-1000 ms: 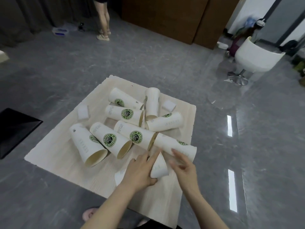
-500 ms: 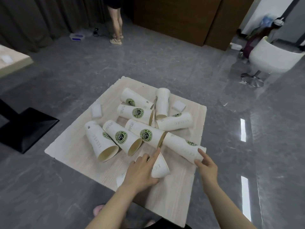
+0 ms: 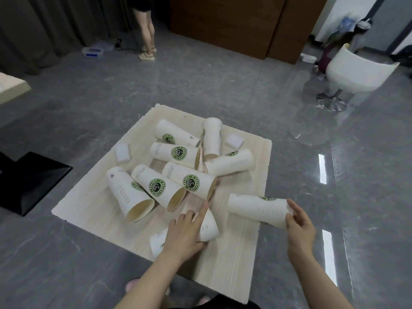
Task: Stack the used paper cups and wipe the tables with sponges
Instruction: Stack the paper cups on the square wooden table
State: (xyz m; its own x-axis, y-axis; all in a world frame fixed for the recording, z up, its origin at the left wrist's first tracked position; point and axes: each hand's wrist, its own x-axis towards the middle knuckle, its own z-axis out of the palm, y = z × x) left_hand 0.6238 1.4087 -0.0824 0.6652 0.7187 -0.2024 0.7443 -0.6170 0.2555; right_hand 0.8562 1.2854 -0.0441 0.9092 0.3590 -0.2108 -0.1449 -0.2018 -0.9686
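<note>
step: nest cups | right hand (image 3: 299,221) pinches rim end of cup (image 3: 256,208) at desk's (image 3: 93,206) near right | left hand (image 3: 184,233) clamps near cup (image 3: 208,226) lying down | tip: align base with mouth, slide straight | sponges (image 3: 122,152) far, untouched

We stand on a glossy grey marbled floor (image 3: 200,81). At twelve o'clock rise brown wooden panels (image 3: 234,21); at ten, dark grey curtains (image 3: 55,25); at two, a white swivel chair (image 3: 354,72).
</note>
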